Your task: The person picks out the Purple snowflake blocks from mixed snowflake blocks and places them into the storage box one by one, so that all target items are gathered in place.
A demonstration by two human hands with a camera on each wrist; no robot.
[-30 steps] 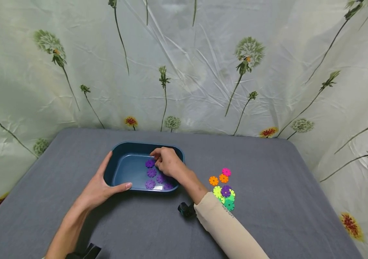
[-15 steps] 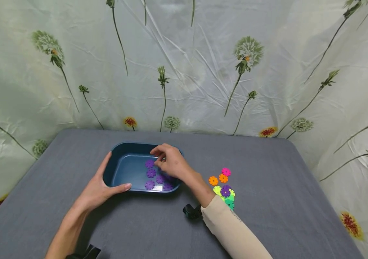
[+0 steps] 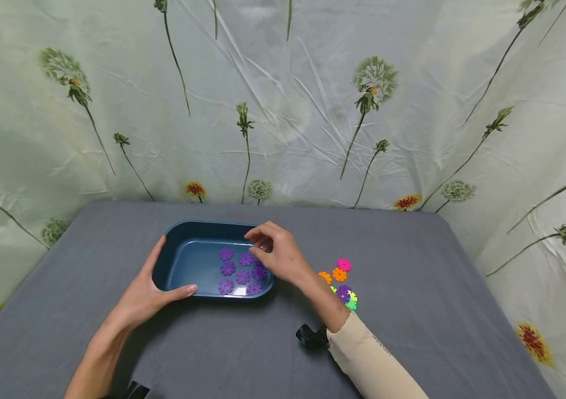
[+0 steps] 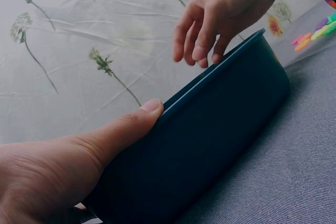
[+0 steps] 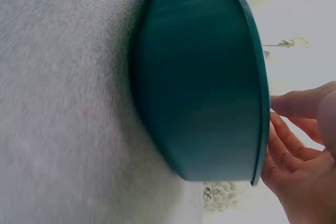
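Note:
In the head view, a blue plastic tub (image 3: 198,266) stands on the grey cloth. Several purple flower-shaped plastic discs (image 3: 228,269) lie flat in its right part. The left hand (image 3: 140,296) holds the tub at its near left corner, thumb on the near rim, fingers along the left side. Over the tub's right end hovers the right hand (image 3: 283,255), its fingers loosely bent; in the left wrist view this same right hand (image 4: 226,14) shows nothing between its fingertips. From the right wrist, the tub's outer wall (image 5: 199,77) hides part of that hand.
Right of the tub is a loose group of discs: a pink disc (image 3: 344,265), an orange disc (image 3: 339,275), a purple disc (image 3: 343,293) and green ones, partly behind the right forearm. A flowered curtain (image 3: 303,111) hangs behind the grey-covered table (image 3: 412,266).
The right hand has drawn back to the right and lifted a little, uncovering more purple discs in the tub. The left hand keeps its hold, and the head view has shifted slightly.

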